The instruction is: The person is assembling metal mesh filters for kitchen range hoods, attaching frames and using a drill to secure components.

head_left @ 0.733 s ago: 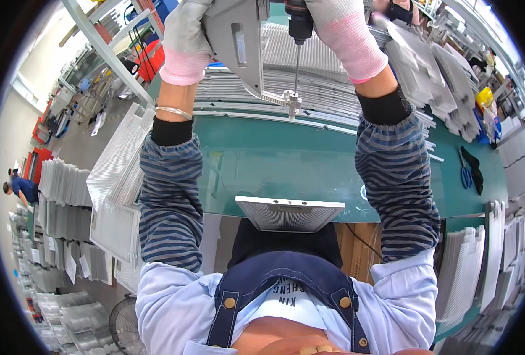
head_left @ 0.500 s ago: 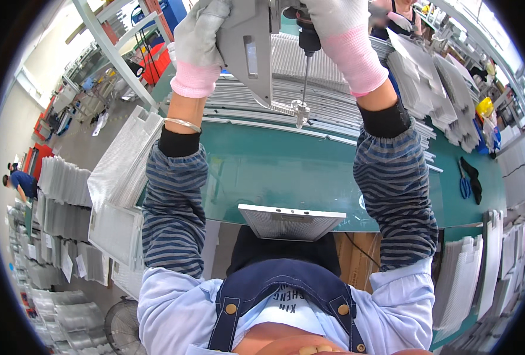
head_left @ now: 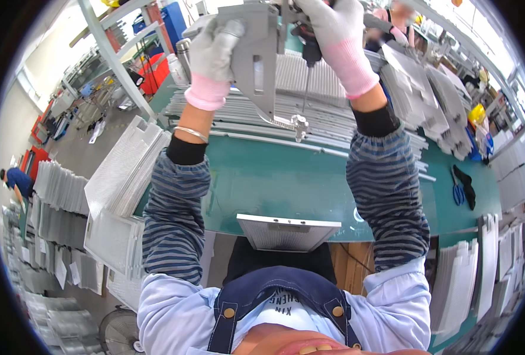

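While my left hand [head_left: 215, 56] holds its grip closed on the grey metal bracket [head_left: 256, 59] raised above the green tabletop [head_left: 274, 183], my right hand [head_left: 333, 35] clasps the screwdriver [head_left: 307, 71]. If that bracket tilts, I judge the bit could slip off the fitting [head_left: 298, 125].

Bare green tabletop [head_left: 274, 183] passable centre; stacked metal filters [head_left: 333, 118] blocking behind, filter panel [head_left: 286, 232] near edge

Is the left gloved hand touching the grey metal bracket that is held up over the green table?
Touching. The head view shows the left hand with its gloved fingers wrapped over the upper edge of the grey metal bracket, no gap between them.
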Action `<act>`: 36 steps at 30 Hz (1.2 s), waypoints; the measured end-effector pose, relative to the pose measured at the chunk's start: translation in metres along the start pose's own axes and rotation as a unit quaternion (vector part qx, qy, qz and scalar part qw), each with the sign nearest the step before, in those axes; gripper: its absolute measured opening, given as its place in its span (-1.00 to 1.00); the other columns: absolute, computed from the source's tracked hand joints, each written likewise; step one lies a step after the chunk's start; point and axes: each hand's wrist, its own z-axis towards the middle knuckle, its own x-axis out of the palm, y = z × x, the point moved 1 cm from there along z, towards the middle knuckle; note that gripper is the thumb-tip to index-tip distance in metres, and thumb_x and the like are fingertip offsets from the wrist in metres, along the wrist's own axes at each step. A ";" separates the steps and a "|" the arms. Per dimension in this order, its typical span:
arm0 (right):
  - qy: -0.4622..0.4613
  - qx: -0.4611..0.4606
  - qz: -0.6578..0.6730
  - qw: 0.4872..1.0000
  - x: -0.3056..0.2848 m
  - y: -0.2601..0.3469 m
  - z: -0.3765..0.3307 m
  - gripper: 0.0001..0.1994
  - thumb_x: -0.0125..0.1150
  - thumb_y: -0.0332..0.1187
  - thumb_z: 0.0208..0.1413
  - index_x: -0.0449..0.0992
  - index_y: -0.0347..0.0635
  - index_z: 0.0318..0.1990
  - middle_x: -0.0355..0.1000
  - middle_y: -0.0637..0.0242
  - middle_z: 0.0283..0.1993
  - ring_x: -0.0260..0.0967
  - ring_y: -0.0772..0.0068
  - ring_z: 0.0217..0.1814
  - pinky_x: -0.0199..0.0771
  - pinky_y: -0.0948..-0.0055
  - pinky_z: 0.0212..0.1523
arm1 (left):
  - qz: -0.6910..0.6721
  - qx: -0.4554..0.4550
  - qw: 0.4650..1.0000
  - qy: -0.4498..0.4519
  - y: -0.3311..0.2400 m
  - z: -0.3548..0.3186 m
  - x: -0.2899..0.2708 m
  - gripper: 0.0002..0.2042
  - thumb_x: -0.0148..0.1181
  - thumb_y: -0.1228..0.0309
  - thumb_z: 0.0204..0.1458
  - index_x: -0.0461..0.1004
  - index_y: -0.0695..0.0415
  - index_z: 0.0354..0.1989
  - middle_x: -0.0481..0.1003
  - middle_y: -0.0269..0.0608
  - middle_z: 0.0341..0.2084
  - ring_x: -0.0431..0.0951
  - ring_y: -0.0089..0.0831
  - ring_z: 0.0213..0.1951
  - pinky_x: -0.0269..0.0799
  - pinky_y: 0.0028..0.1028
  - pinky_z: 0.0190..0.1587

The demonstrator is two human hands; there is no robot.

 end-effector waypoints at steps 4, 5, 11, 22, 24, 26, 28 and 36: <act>0.001 0.004 0.013 1.000 0.002 -0.004 0.004 -0.80 0.26 -0.39 0.03 0.41 -0.30 -0.29 0.31 0.42 -0.55 0.23 0.58 -0.53 0.29 0.48 -0.49 | 0.084 0.101 0.991 0.012 0.003 -0.002 -0.002 -0.63 0.21 0.21 0.13 0.48 0.32 -0.10 0.58 -0.24 -0.30 0.54 -0.59 -0.28 0.47 -0.56 -0.24; -0.022 -0.047 -0.046 0.998 0.003 -0.010 0.008 -0.80 0.26 -0.38 0.03 0.42 -0.31 -0.29 0.31 0.40 -0.54 0.24 0.56 -0.53 0.29 0.47 -0.49 | 0.045 0.027 0.999 0.012 0.003 -0.002 -0.004 -0.62 0.20 0.20 0.14 0.48 0.32 -0.09 0.58 -0.23 -0.28 0.55 -0.58 -0.29 0.48 -0.56 -0.24; 0.014 0.023 -0.066 0.997 0.006 0.017 0.008 -0.80 0.24 -0.35 0.02 0.41 -0.31 -0.32 0.30 0.41 -0.52 0.24 0.56 -0.51 0.29 0.48 -0.46 | 0.017 -0.027 0.996 0.085 -0.002 0.002 -0.012 -0.62 -0.13 0.23 0.33 0.37 0.30 0.08 0.56 -0.09 -0.14 0.63 -0.42 -0.13 0.59 -0.46 -0.14; -0.025 -0.072 -0.114 0.991 0.001 -0.008 0.015 -0.80 0.25 -0.36 0.04 0.40 -0.29 -0.29 0.28 0.46 -0.52 0.23 0.63 -0.55 0.30 0.54 -0.55 | 0.248 0.165 0.955 0.015 -0.013 0.010 -0.008 -0.70 0.07 0.29 0.19 0.50 0.28 -0.06 0.58 -0.26 -0.25 0.58 -0.54 -0.26 0.50 -0.54 -0.21; 0.020 0.064 0.006 0.998 0.011 0.020 0.008 -0.81 0.23 -0.38 0.08 0.39 -0.27 -0.27 0.27 0.47 -0.53 0.22 0.66 -0.61 0.30 0.56 -0.63 | 0.435 0.319 0.840 0.053 -0.014 0.017 -0.011 -0.73 -0.08 0.33 0.32 0.47 0.25 -0.04 0.60 -0.25 -0.21 0.62 -0.51 -0.24 0.55 -0.52 -0.20; 0.021 0.052 0.000 0.998 0.012 0.010 0.011 -0.82 0.22 -0.39 0.10 0.37 -0.26 -0.26 0.26 0.48 -0.54 0.21 0.67 -0.64 0.30 0.57 -0.66 | -0.327 0.113 0.904 0.249 -0.009 0.028 -0.001 -0.65 0.04 0.23 0.25 0.49 0.28 0.00 0.56 -0.28 -0.19 0.53 -0.55 -0.21 0.45 -0.55 -0.13; 0.018 0.067 0.005 0.998 0.005 0.007 0.013 -0.82 0.22 -0.39 0.10 0.37 -0.26 -0.25 0.26 0.47 -0.53 0.21 0.66 -0.66 0.30 0.57 -0.66 | -0.002 0.018 0.999 0.036 -0.035 0.011 0.018 -0.67 0.02 0.26 0.24 0.50 0.28 -0.02 0.56 -0.29 -0.21 0.53 -0.56 -0.22 0.44 -0.56 -0.16; 0.014 -0.024 0.035 0.999 0.004 -0.007 0.006 -0.82 0.19 -0.42 0.05 0.37 -0.29 -0.24 0.27 0.45 -0.52 0.23 0.63 -0.59 0.31 0.55 -0.57 | 0.042 0.058 0.996 0.043 -0.050 0.011 0.021 -0.67 -0.01 0.24 0.26 0.52 0.27 -0.09 0.57 -0.31 -0.26 0.53 -0.56 -0.23 0.43 -0.55 -0.15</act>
